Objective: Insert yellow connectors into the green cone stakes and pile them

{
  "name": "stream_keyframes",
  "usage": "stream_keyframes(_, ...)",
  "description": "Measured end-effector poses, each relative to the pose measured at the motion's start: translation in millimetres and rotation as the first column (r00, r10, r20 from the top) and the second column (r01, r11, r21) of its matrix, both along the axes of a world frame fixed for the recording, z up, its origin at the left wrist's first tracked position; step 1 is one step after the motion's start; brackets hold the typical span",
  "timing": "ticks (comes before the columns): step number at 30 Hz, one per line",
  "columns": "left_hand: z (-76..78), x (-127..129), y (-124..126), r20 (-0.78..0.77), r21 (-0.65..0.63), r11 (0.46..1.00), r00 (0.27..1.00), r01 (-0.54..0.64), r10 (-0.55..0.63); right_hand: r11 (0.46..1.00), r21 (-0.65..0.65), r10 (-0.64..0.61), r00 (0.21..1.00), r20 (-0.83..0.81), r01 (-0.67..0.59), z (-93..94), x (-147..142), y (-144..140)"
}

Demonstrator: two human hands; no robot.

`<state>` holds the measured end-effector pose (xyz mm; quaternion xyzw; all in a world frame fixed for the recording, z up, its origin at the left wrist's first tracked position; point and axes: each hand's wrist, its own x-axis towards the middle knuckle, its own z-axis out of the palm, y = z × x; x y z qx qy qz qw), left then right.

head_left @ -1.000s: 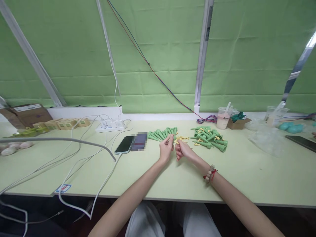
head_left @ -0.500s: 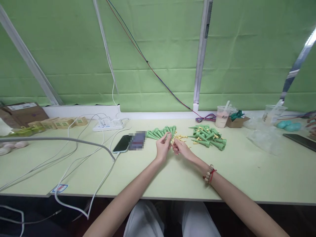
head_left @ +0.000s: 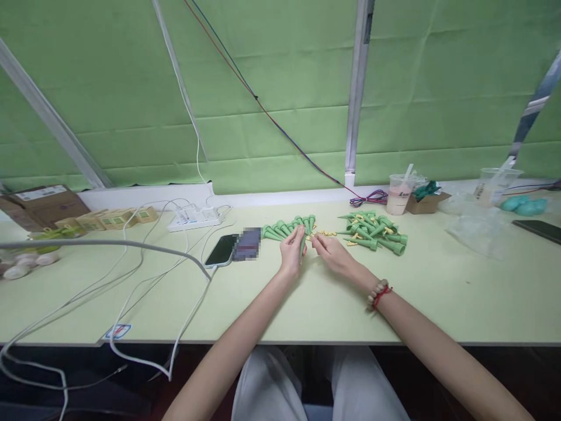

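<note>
My left hand (head_left: 290, 252) is closed around a green cone-shaped piece (head_left: 303, 248), its narrow end pointing down toward me. Close by on the right, my right hand (head_left: 333, 255) pinches with thumb and forefinger beside a bit of yellow; whether that bit is in the fingers or on the table behind them is unclear. Small yellow pieces (head_left: 326, 233) lie scattered just beyond both hands. Behind my left hand, several green cones (head_left: 280, 228) are lined up side by side. A looser heap of green cones (head_left: 377, 233), mixed with yellow pieces, lies to the right.
Left of the cones are a phone (head_left: 221, 251) on a charging cable and a blurred dark rectangle (head_left: 248, 244). White cables run from a power strip (head_left: 195, 220) across the table. A drink cup (head_left: 398, 196), small carton (head_left: 424, 203) and plastic bag (head_left: 475, 234) stand at right.
My right hand has moved slightly away from my left, and its wrist has turned. The green cone in my left hand now shows more plainly. The whole view has shifted a little.
</note>
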<state>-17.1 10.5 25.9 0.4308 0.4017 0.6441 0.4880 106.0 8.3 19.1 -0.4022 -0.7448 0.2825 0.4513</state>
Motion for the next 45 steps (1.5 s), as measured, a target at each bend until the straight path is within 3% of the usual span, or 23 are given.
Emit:
stream_keyframes(2,0.4,-0.6,0.4,0.022,-0.03,1.0,1.0,0.003,-0.003,0.985,0.174,-0.04,0.991,0.13,0.017,0.5,4.5,0.1)
stream_keyframes(5,1.6,0.7,-3.3,-0.008,0.014,0.999,0.999,0.041,-0.041,0.967,0.256,-0.052,0.977,0.208,-0.003,-1.6,6.6,1.5)
stream_keyframes(9,3.7,2.6,-8.9,-0.063,0.071,0.996,0.997,0.055,-0.05,0.99,0.137,-0.021,0.996,0.09,0.009,-8.4,0.4,2.5)
stream_keyframes(12,4.5,1.8,-9.2,-0.073,0.099,0.993,0.996,0.066,-0.059,0.992,-0.099,0.064,0.986,-0.155,-0.08,-9.0,-6.8,2.3)
stream_keyframes(14,4.5,0.8,-8.3,-0.083,0.107,0.991,0.994,0.082,-0.073,0.923,-0.314,0.104,0.928,-0.357,-0.224,-5.2,-9.9,1.5)
stream_keyframes(17,3.8,-0.4,-7.6,-0.104,0.133,0.984,0.989,0.121,-0.107,0.71,-0.536,0.065,0.8,-0.596,-0.457,5.0,-9.6,-2.5)
stream_keyframes(20,2.7,-0.7,-8.3,-0.139,0.185,0.969,0.98,0.165,-0.14,0.508,-0.576,0.007,0.672,-0.741,-0.64,15.3,-6.1,-9.1)
stream_keyframes(21,2.5,-0.7,-8.5,-0.155,0.204,0.963,0.977,0.178,-0.147,0.465,-0.571,-0.011,0.641,-0.767,-0.676,17.6,-5.4,-11.0)
stream_keyframes(23,2.4,-0.3,-8.8,-0.179,0.231,0.954,0.972,0.193,-0.153,0.439,-0.569,-0.029,0.622,-0.782,-0.695,19.3,-5.2,-13.3)
stream_keyframes(25,2.7,0.6,-8.6,-0.173,0.225,0.956,0.973,0.19,-0.153,0.491,-0.596,-0.004,0.683,-0.73,-0.635,17.4,-6.2,-13.2)
stream_keyframes(26,2.9,1.2,-8.2,-0.157,0.202,0.962,0.976,0.182,-0.151,0.547,-0.62,0.021,0.75,-0.661,-0.562,15.5,-6.5,-12.3)
stream_keyframes(28,3.0,2.4,-6.8,-0.1,0.125,0.981,0.985,0.15,-0.138,0.74,-0.595,0.049,0.907,-0.418,-0.314,10.8,-5.5,-9.8)
stream_keyframes(30,2.2,3.0,-4.8,-0.039,0.037,0.992,0.992,0.121,-0.119,0.931,-0.364,-0.025,0.994,-0.11,-0.016,6.7,-2.1,-7.2)
stream_keyframes(31,1.6,2.9,-3.8,-0.013,0.003,0.994,0.994,0.111,-0.111,0.976,-0.203,-0.078,0.997,0.014,0.079,5.1,0.2,-6.0)
stream_keyframes(33,0.2,2.3,-2.1,0.025,-0.04,0.994,0.994,0.103,-0.102,0.992,0.046,-0.126,0.977,0.174,0.12,3.1,4.8,-4.2)
stream_keyframes(34,-0.4,2.0,-1.6,0.035,-0.053,0.993,0.994,0.103,-0.101,0.99,0.104,-0.118,0.967,0.225,0.096,2.5,6.8,-3.6)
stream_keyframes(37,-0.4,2.3,-2.1,0.029,-0.058,0.992,0.994,0.108,-0.106,0.989,0.147,-0.072,0.956,0.285,0.031,1.8,10.1,-2.8)
stream_keyframes(40,1.2,4.2,-4.3,-0.028,-0.005,0.992,0.992,0.126,-0.126,0.985,0.168,-0.077,0.968,0.24,0.037,2.1,8.7,-4.3)
stream_keyframes(42,2.1,5.3,-5.6,-0.065,0.031,0.992,0.991,0.122,-0.119,0.992,0.125,-0.05,0.992,0.117,0.035,3.0,4.5,-6.4)
stream_keyframes(44,2.1,5.2,-6.4,-0.094,0.076,0.994,0.993,0.082,-0.075,0.996,-0.073,0.035,0.994,-0.1,-0.043,4.7,-1.6,-9.0)
stream_keyframes(45,1.7,4.6,-6.6,-0.12,0.115,0.992,0.992,0.057,-0.044,0.969,-0.212,0.078,0.968,-0.238,-0.13,6.0,-4.8,-10.4)
